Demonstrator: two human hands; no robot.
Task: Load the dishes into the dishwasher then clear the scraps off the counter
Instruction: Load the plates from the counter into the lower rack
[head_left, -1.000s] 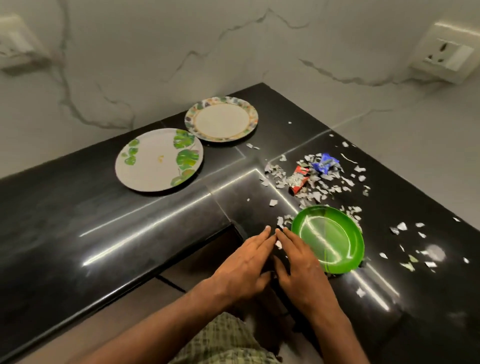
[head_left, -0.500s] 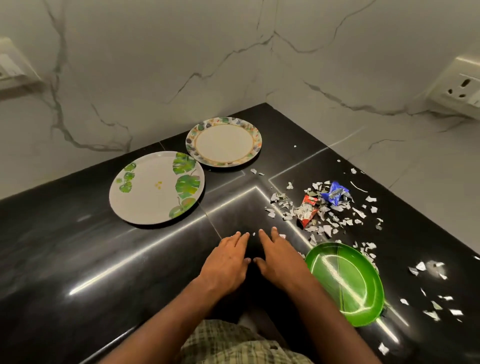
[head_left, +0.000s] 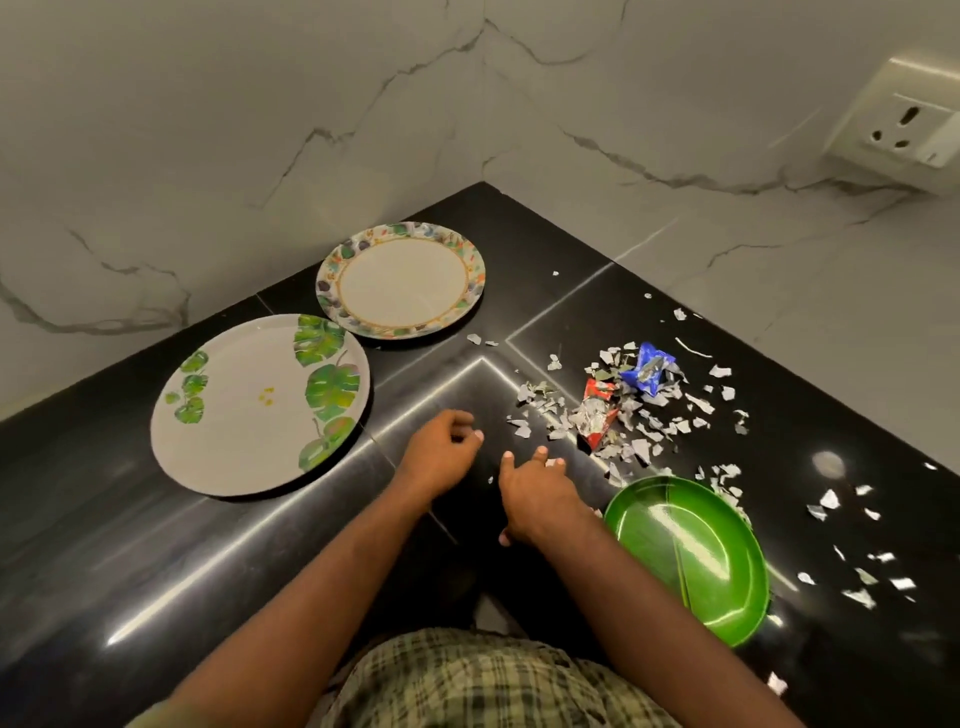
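Observation:
Three plates lie on the black counter (head_left: 93, 519): a large white plate with green leaves (head_left: 249, 410) at left, a smaller plate with a floral rim (head_left: 402, 280) behind it, and a green plate (head_left: 691, 556) at right near the front edge. My left hand (head_left: 441, 452) hovers over the counter just right of the leaf plate, fingers loosely curled, holding nothing. My right hand (head_left: 535, 493) is beside it, left of the green plate, fingers spread and empty. Torn paper scraps (head_left: 644, 415) with a red wrapper (head_left: 597, 415) and a blue wrapper (head_left: 647, 369) lie beyond my right hand.
White marble walls meet in the corner behind the counter. A wall socket (head_left: 904, 124) sits at upper right. More scraps (head_left: 852, 545) are scattered right of the green plate. A checked garment (head_left: 483, 680) fills the bottom of the view.
Both hands moved forward over the counter, away from its front edge, and spread apart. The left hand's fingers have curled. The camera view has shifted forward and down.

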